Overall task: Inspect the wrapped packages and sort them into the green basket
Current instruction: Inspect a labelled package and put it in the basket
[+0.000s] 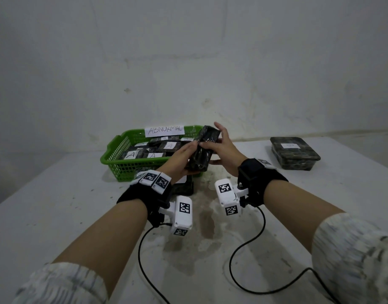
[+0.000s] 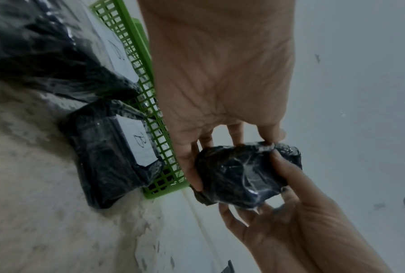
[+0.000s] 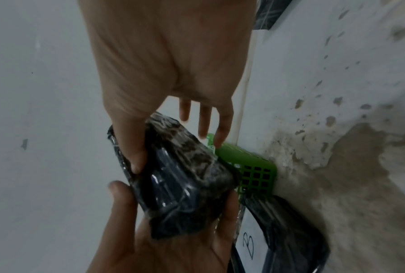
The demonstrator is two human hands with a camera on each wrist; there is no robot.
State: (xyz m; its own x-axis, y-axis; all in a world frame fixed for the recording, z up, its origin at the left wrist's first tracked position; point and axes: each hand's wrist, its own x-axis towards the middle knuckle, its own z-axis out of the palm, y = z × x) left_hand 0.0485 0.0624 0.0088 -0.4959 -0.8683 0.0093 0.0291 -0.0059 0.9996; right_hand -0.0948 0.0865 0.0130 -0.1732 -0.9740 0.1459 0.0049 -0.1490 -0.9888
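Observation:
A dark plastic-wrapped package (image 1: 203,150) is held tilted in the air between both hands, just in front of the green basket (image 1: 131,163). My left hand (image 1: 181,157) grips its near left end, fingers on one face and thumb below (image 2: 248,173). My right hand (image 1: 222,145) pinches the far side, its thumb pressing the wrap (image 3: 185,181) while some fingers stretch out behind. No label shows on the held package. The basket carries an "ABNORMAL" sign and holds several wrapped packages marked A.
A wrapped package marked B (image 2: 108,153) lies on the table against the basket's near wall, under my left wrist, and a second B package (image 2: 44,51) lies beside it. Another wrapped package (image 1: 295,153) sits at the table's far right. Cables trail from both wrist cameras.

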